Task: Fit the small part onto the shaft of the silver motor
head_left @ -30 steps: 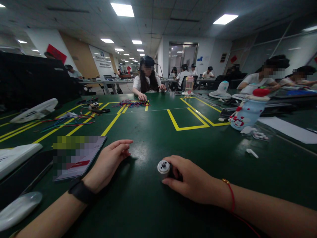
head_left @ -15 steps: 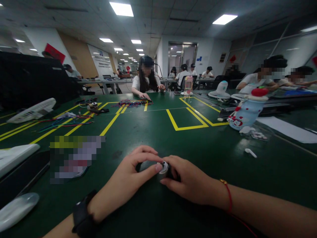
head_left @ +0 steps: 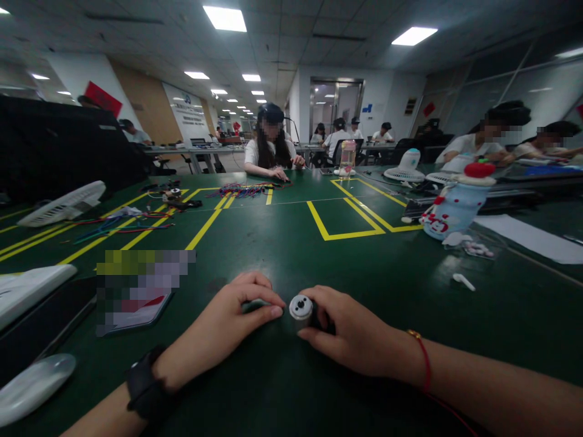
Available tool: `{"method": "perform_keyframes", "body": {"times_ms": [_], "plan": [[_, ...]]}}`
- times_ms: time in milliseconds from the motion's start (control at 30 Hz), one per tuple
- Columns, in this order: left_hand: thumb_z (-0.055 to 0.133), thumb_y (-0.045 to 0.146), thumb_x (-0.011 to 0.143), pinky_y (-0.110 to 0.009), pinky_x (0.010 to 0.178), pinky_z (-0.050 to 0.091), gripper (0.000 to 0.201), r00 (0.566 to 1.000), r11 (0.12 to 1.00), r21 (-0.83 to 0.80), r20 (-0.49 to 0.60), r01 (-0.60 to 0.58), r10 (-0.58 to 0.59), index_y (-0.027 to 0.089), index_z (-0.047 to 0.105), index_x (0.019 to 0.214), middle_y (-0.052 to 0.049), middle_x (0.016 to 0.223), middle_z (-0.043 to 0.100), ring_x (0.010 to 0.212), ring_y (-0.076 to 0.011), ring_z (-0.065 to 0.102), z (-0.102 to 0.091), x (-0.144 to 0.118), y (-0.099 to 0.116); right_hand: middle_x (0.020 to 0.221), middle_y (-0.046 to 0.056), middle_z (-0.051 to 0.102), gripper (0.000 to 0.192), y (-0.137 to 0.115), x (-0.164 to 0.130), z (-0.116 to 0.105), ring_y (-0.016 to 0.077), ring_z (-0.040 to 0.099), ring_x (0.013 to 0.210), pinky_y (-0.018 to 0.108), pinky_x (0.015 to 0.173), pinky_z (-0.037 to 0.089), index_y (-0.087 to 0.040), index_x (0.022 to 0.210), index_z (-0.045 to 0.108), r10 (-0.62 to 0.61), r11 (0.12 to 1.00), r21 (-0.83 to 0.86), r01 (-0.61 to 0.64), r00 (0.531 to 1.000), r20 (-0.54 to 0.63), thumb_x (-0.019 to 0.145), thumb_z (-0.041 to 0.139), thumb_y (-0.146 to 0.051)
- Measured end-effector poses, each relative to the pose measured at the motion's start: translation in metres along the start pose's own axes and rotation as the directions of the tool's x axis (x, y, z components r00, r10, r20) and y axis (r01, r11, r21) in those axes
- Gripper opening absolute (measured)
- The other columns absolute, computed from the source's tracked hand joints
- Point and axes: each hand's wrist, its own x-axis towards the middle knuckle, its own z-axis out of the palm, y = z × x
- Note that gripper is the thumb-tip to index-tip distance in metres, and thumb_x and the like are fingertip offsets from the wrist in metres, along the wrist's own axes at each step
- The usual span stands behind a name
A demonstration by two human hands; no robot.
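Observation:
A small silver cylindrical motor (head_left: 301, 308) stands on the green table, its round end face with a dark centre and small holes turned up. My right hand (head_left: 350, 331) grips its side between thumb and fingers; the palm side of that grip is partly in shadow. Just left of the motor and apart from it is my left hand (head_left: 232, 318), thumb and index finger closed together in a pinch. Whether something tiny sits between those fingertips I cannot make out. A black watch (head_left: 148, 382) is on the left wrist, a red string bracelet (head_left: 426, 361) on the right.
A white earbud (head_left: 463, 281), a blue bottle (head_left: 453, 209) and paper (head_left: 531, 235) lie to the right. On the left are a mouse (head_left: 36, 388), a blurred packet (head_left: 141, 291) and loose wires (head_left: 122, 227). Across the table a person (head_left: 271, 152) handles a wire bundle (head_left: 241, 191).
My left hand has drawn away to the left from the motor's top, uncovering its end face. My right hand keeps hold of the motor.

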Motion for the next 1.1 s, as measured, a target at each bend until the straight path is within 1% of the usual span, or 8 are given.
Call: {"method": "perform_keyframes", "body": {"times_ms": [133,300,467,567,667,800,933,1100], "plan": [[0.065,0.030,0.085,-0.035,0.088,0.040,0.010,0.994,0.995,0.091,0.108,-0.041,0.031,0.029,0.075,0.086,-0.001,0.096,0.061,0.096,-0.0208,0.056,0.005,0.000,-0.009,0.091,0.002,0.057,0.029,0.001,0.000,0.001,0.0136,0.049,0.070,0.027,0.062,0.040,-0.019,0.109,0.055,0.014,1.000,0.000,-0.014,1.000,-0.001,0.082,0.064,-0.022],[0.066,0.031,0.084,-0.035,0.089,0.040,0.009,0.988,0.992,0.111,0.145,-0.063,0.047,0.029,0.075,0.084,-0.001,0.097,0.062,0.097,-0.0210,0.056,0.008,-0.001,-0.009,0.089,0.002,0.057,0.028,0.000,0.000,0.001,0.0135,0.049,0.069,0.027,0.061,0.039,-0.020,0.108,0.056,0.029,1.000,0.005,-0.029,1.000,0.004,0.082,0.064,-0.023],[0.060,0.029,0.087,-0.036,0.088,0.044,0.014,0.994,0.999,0.020,0.107,-0.024,0.022,0.027,0.071,0.096,-0.002,0.100,0.063,0.096,-0.0204,0.059,0.000,0.000,-0.011,0.089,0.002,0.058,0.028,0.001,0.000,0.001,0.0138,0.049,0.069,0.027,0.061,0.040,-0.020,0.109,0.056,0.020,1.000,0.013,-0.020,1.000,0.009,0.082,0.064,-0.022],[0.054,0.031,0.090,-0.038,0.089,0.045,0.019,0.999,0.998,0.056,0.046,0.019,-0.022,0.026,0.071,0.096,-0.003,0.100,0.064,0.096,-0.0217,0.059,-0.009,0.003,-0.021,0.090,0.003,0.058,0.030,0.002,0.000,0.000,0.0137,0.049,0.069,0.027,0.061,0.041,-0.020,0.111,0.056,0.023,1.000,0.015,-0.023,1.000,0.006,0.082,0.064,-0.023],[0.052,0.035,0.090,-0.041,0.090,0.046,0.021,0.998,0.992,0.105,-0.014,0.068,-0.067,0.025,0.071,0.095,-0.004,0.101,0.065,0.097,-0.0241,0.060,-0.017,0.005,-0.034,0.092,0.003,0.058,0.031,0.003,0.000,0.000,0.0134,0.050,0.068,0.027,0.061,0.041,-0.020,0.112,0.056,0.026,0.999,0.019,-0.026,1.000,0.008,0.083,0.065,-0.024],[0.051,0.037,0.090,-0.042,0.091,0.045,0.023,0.995,0.988,0.119,-0.049,0.096,-0.090,0.025,0.070,0.096,-0.005,0.102,0.065,0.098,-0.0252,0.060,-0.021,0.006,-0.042,0.093,0.003,0.058,0.031,0.003,-0.001,-0.001,0.0131,0.051,0.069,0.027,0.060,0.042,-0.019,0.113,0.055,0.027,0.999,0.018,-0.027,1.000,0.014,0.083,0.064,-0.024],[0.053,0.036,0.089,-0.040,0.091,0.044,0.022,0.996,0.986,0.142,-0.027,0.087,-0.084,0.025,0.070,0.098,-0.005,0.104,0.064,0.098,-0.0243,0.059,-0.021,0.006,-0.040,0.092,0.003,0.057,0.031,0.001,-0.001,-0.001,0.0131,0.051,0.068,0.026,0.060,0.042,-0.019,0.111,0.055,0.025,0.999,0.023,-0.025,1.000,0.014,0.082,0.064,-0.023],[0.068,0.039,0.079,-0.038,0.092,0.041,0.022,0.995,0.976,0.217,0.096,0.012,-0.033,0.027,0.069,0.097,-0.002,0.108,0.062,0.103,-0.0244,0.055,-0.016,0.001,-0.025,0.090,0.002,0.057,0.029,-0.001,-0.001,0.000,0.0131,0.051,0.068,0.026,0.058,0.041,-0.019,0.108,0.056,0.019,0.999,0.032,-0.019,1.000,0.000,0.080,0.062,-0.018]]}}
